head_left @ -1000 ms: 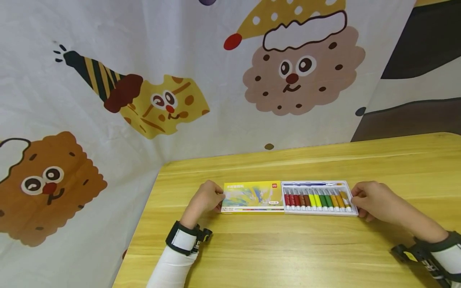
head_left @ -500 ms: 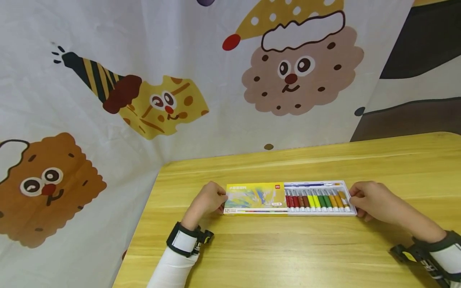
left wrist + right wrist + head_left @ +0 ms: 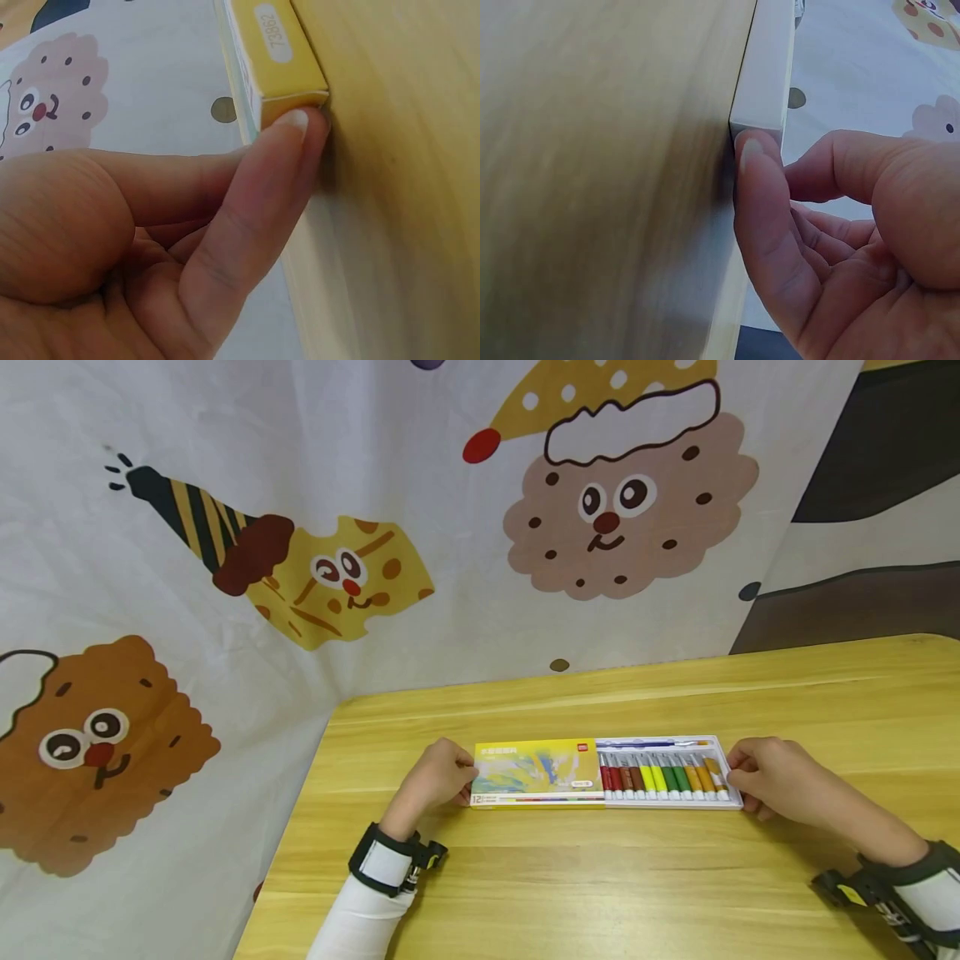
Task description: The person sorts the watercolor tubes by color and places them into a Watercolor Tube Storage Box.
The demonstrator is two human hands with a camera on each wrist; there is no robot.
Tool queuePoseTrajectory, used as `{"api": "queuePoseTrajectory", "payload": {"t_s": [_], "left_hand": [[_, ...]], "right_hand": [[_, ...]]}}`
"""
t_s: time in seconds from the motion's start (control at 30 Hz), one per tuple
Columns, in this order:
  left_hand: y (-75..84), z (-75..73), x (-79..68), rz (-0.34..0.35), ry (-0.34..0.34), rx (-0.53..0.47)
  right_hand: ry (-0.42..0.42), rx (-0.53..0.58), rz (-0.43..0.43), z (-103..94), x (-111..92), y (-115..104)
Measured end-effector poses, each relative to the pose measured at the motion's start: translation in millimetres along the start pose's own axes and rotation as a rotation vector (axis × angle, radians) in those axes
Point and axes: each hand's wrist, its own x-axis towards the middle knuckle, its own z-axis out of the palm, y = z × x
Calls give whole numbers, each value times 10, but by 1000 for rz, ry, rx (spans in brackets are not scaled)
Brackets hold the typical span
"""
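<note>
A yellow cardboard box sleeve [image 3: 536, 772] with a painted pattern lies on the table, covering the left part of a white tray [image 3: 675, 805]. The tray's uncovered part shows a row of paint tubes [image 3: 663, 779], red through yellow and green to orange. Behind them lies a blue-handled paintbrush [image 3: 652, 744]. At the sleeve's left end, my left hand [image 3: 435, 772] grips with curled fingers, a fingertip against the yellow end face in the left wrist view. My right hand [image 3: 783, 777] holds the tray's right end between thumb and fingers. The tray's left part is hidden inside the sleeve.
The wooden table [image 3: 600, 877] extends around the box. Behind it and to the left hangs a white cloth [image 3: 457, 635] printed with cartoon biscuits and cheese. Each wrist wears a strapped camera, such as the left one [image 3: 427, 853].
The left hand and yellow sleeve have moved right, so the sleeve covers more of the tray and fewer red tubes show. The right hand and the tray's right end have hardly moved.
</note>
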Motion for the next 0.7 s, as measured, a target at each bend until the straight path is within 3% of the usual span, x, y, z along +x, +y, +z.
{"api": "queuePoseTrajectory", "payload": {"t_s": [0.3,0.7], "left_hand": [[107,92,-33,14,-65,-96],[180,204,-48,51,-77,-90]], "right_hand": [[-28,58,-31,51,-23,-89],[-18,49,-49,122,-30,-168]]}}
